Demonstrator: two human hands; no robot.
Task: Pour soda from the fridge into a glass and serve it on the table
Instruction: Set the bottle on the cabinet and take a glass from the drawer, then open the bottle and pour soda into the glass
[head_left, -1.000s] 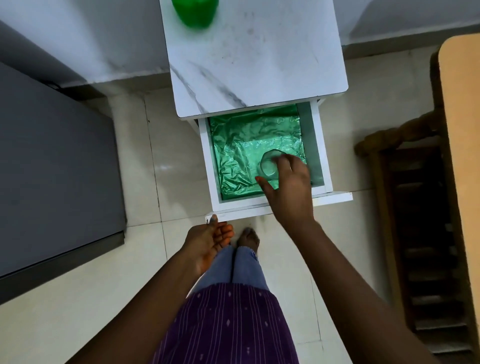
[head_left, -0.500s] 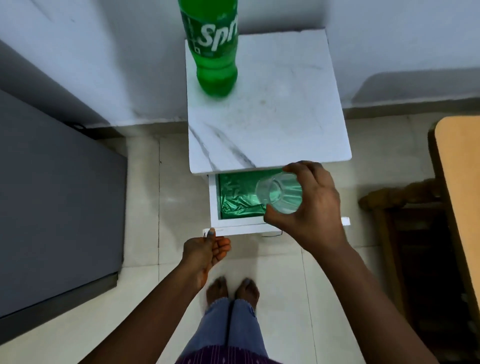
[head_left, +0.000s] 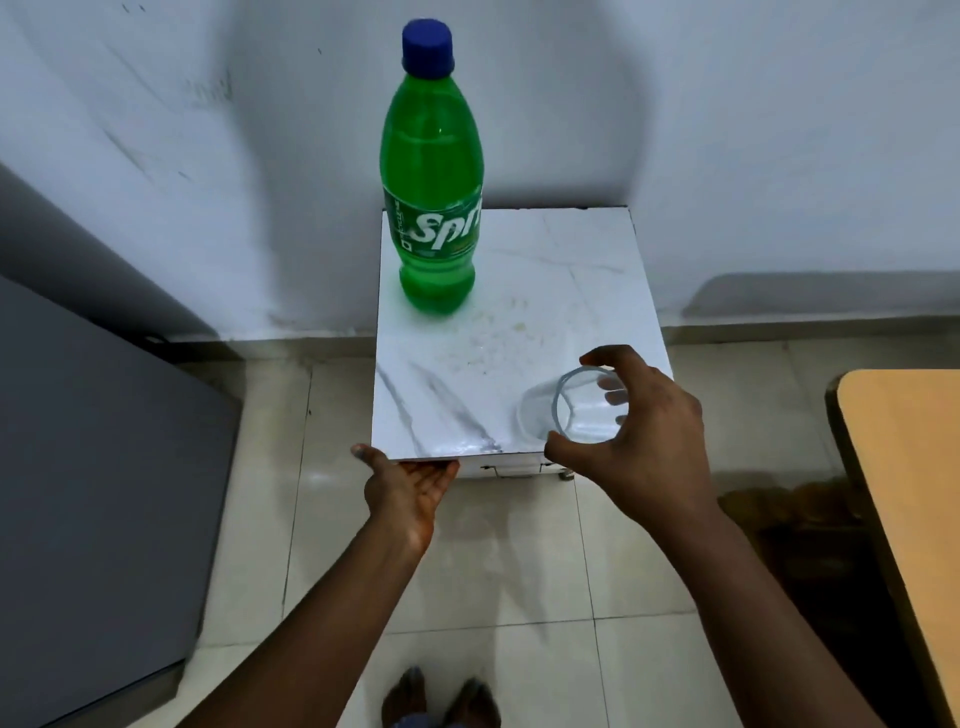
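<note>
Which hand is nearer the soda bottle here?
Left, narrowly. The left hand presses the cabinet's front edge, below the soda bottle. The right hand, holding the glass, sits farther right.

The small cabinet stands against the wall. On its top, at the back left corner, stands the soda bottle, upright. At the front right of the top is the glass, tilted, with the right hand around it. The left hand touches the cabinet's front edge at the left corner. The fridge lies well left of the cabinet; a wooden table lies to its right. The person's feet are on the floor before it.
</note>
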